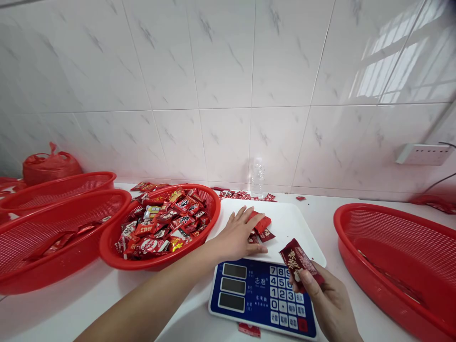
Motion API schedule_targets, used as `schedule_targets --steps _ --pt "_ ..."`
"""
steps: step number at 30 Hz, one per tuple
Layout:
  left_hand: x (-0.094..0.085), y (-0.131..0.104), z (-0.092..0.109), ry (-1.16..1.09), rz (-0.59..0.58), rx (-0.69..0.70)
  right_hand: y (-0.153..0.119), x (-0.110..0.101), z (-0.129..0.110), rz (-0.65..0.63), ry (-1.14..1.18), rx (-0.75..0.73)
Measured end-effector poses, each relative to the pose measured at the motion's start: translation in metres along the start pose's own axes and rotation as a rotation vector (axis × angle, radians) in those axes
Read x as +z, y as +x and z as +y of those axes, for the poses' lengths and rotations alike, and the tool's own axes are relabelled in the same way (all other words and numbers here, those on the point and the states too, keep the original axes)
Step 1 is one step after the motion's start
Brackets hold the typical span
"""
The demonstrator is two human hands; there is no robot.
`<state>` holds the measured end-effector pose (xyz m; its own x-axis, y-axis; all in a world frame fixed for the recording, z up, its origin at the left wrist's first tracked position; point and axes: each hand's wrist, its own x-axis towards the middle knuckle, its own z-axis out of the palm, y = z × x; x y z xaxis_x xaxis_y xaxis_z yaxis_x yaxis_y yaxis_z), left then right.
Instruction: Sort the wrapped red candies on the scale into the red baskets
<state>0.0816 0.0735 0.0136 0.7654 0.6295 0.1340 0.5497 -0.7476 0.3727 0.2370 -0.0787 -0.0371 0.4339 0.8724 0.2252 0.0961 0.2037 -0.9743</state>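
Note:
My left hand (238, 232) reaches over the white tray of a digital scale (295, 223), palm down with the fingers stretched out. Under and beside its fingers lie several small red snack packets (262, 224), partly hidden by the hand. In front of the tray, over the blue keypad (261, 297), my right hand (329, 297) pinches a dark red snack packet (298, 263) with pale lettering between thumb and fingers. The scale's display windows (233, 286) look dark. To the left of the scale, an oval red basket (105, 247) is heaped with mixed packets in red wrappers.
More red baskets stand at the left (46, 273) and right (342, 225), each with a few packets. A tied red plastic bag (53, 166) is at the back left. A clear bottle (258, 178) stands by the tiled wall among scattered packets. One packet (249, 329) lies by the scale's front edge.

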Motion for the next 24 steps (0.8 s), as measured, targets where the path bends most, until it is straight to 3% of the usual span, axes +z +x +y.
schedule_targets --steps 4,8,18,22,24 --pt "0.003 0.016 -0.005 0.103 -0.193 -0.028 0.000 0.000 -0.002 0.002 -0.008 0.003" --pt "0.004 0.023 -0.003 0.182 -0.230 -0.029 0.001 -0.001 -0.003 0.001 -0.049 -0.034" --pt "0.023 0.033 -0.004 0.382 0.091 0.090 0.000 -0.001 -0.004 0.003 -0.080 -0.030" --pt "0.021 0.040 -0.008 0.236 0.112 0.126 0.001 -0.001 -0.003 0.022 -0.079 -0.059" --pt "0.017 0.043 -0.012 -0.024 0.164 0.058 0.002 -0.001 -0.003 0.024 -0.089 -0.069"
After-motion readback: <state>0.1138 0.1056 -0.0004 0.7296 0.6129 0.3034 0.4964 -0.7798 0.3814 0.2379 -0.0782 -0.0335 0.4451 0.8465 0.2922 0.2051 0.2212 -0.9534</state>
